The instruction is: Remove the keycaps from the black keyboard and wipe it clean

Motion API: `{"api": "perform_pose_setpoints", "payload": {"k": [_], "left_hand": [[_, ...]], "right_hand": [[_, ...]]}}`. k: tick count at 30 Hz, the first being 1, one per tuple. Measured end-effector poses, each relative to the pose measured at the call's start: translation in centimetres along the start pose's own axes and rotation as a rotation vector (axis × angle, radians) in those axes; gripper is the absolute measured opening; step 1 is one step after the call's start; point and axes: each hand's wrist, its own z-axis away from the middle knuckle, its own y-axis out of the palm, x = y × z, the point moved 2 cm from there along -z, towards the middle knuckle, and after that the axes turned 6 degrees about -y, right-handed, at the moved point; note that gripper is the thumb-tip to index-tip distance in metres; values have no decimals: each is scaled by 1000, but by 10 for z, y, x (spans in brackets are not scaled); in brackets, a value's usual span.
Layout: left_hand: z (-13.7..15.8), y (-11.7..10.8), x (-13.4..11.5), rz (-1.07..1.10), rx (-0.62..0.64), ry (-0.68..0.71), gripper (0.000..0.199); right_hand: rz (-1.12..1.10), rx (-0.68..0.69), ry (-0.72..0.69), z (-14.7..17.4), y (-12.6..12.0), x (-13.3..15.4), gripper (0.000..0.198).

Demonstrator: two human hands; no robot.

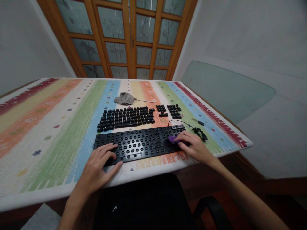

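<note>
A black keyboard base (134, 144) stripped of its keycaps lies near the table's front edge. My left hand (97, 164) grips its left end, with the fingers over the top and the thumb along the near edge. Over the right part of the base, my right hand (193, 145) is closed on a small purple brush (173, 139). The brush's dark end touches or nearly touches the key sockets; its lower part is hidden by my fingers. Loose black keycaps (127, 117) are laid out in keyboard order just behind the base.
A grey cloth (124, 98) lies behind the keycaps, with a thin metal rod (145, 101) beside it. To the right are a coiled black cable (200, 134) and a small tool with a dark part (198, 121). A striped tablecloth (55, 127) covers the table.
</note>
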Motion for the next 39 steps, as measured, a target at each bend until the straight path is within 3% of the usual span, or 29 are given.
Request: {"api": "perform_pose_setpoints", "payload": {"k": [6,16,27,34,39], "left_hand": [[0,-1,0,9,-11,-7,15],[1,0,1,19,-10,-28,16],[0,0,0,14,-9,-21,16],[0,-2,0,18,-7,-34,17],[0,-2,0,27,-15,-41,17]], "right_hand": [[192,-9,-211,11,18,16,24],[451,56,-479,7,14,26,22],[495,0,-395,22,30,37,29],[395,42,-380,14,22,32,26],[209,105,-299,6,3,20,22]]}}
